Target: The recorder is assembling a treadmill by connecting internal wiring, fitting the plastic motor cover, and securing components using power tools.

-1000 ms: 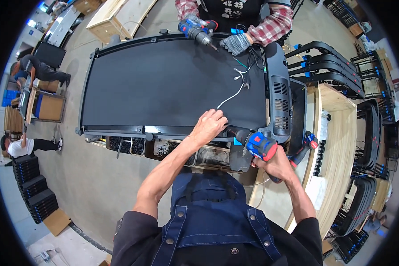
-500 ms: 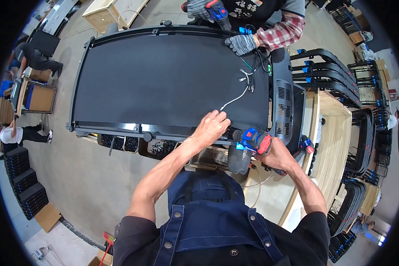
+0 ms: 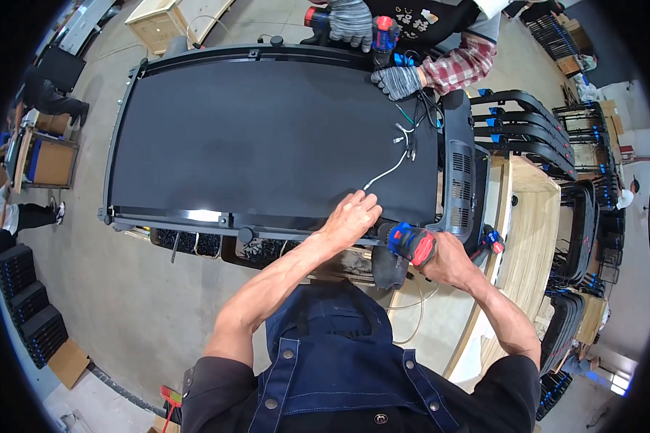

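Right grip (image 3: 444, 256) clasps chunky red-blue plastic drill (image 3: 410, 243).

One head-worn fisheye cam, looking steeply down, close over the wearer's arms at frame bottom, treadmill deck (image 3: 267, 137) filling centre/top.

Open black belt (image 3: 267, 137); loose wires (image 3: 404, 141) rightward

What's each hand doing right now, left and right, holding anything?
Left hand: curled, knuckles up, pressing on the near edge of the black treadmill belt; whether it grips anything cannot be told.
Right hand: closed around a blue and red power driver.
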The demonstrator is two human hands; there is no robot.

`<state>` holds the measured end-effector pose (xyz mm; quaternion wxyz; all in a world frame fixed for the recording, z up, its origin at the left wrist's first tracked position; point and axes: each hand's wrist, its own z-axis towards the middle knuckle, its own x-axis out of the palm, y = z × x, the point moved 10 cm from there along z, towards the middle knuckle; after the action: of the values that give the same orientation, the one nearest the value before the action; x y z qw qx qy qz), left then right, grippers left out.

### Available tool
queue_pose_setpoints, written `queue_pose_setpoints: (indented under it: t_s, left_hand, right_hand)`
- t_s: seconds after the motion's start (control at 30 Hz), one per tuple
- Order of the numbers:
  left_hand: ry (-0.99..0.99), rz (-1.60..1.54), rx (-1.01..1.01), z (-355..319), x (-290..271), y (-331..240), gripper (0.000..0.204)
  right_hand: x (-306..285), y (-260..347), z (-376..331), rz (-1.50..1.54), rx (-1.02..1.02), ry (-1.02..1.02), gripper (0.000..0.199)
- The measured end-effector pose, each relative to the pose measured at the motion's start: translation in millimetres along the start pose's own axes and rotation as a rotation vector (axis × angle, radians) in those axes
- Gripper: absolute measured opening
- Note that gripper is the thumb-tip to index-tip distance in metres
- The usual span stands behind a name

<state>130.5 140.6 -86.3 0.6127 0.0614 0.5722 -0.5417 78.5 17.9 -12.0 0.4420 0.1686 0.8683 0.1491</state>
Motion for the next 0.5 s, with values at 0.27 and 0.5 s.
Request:
queue_pose_setpoints:
  t_s: [0.27,0.5]
  left_hand:
    - [-0.054,-0.015,0.035,-2,-2,2,0.007]
    - [-0.092,0.001,-0.044,-16,-31,-7,0.017]
  right_hand:
    - [3,4,12,-0.102,0.098,0.052,0.030]
    - [-1,27,19,-0.162,0.099,0.141,0.031]
